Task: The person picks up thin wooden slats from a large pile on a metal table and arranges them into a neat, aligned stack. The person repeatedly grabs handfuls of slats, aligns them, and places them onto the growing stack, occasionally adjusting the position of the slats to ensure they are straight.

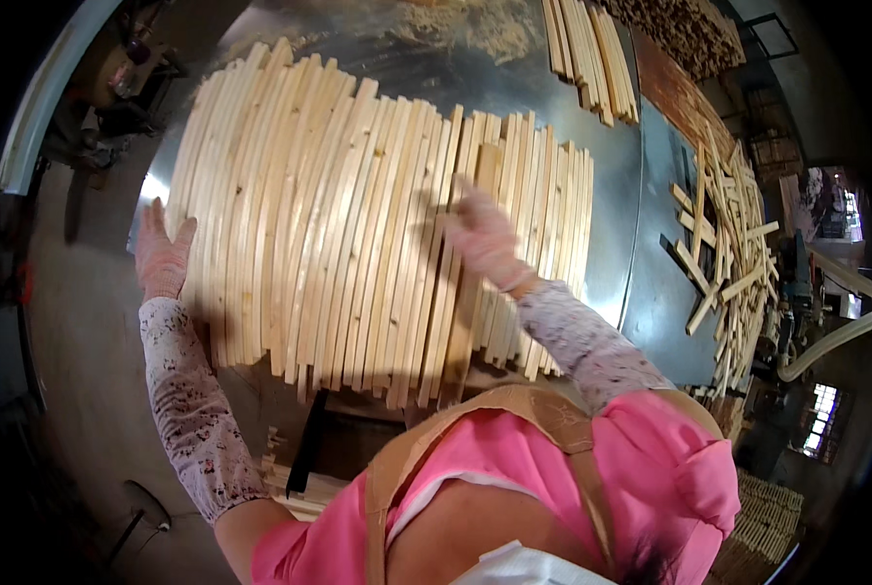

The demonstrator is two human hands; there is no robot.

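A broad row of pale wooden strips (pixel 334 224) lies side by side on the metal table, their ends uneven. At the row's left edge is my left hand (pixel 163 255), in a pinkish glove, its thumb and fingers apart against the outermost strips. My right hand (pixel 485 234), gloved alike, is over the right half of the row. Motion blurs its fingers, so whether they grip a strip does not show. A darker, wider-looking strip (pixel 490 168) runs beneath that hand, partly covered by it.
A smaller bundle of strips (pixel 592 58) lies at the far right of the metal table (pixel 597 161). Further right is a jumbled heap of strips (pixel 738 258). Sawdust (pixel 485 29) covers part of the far tabletop. Stacked wood (pixel 685 34) stands beyond.
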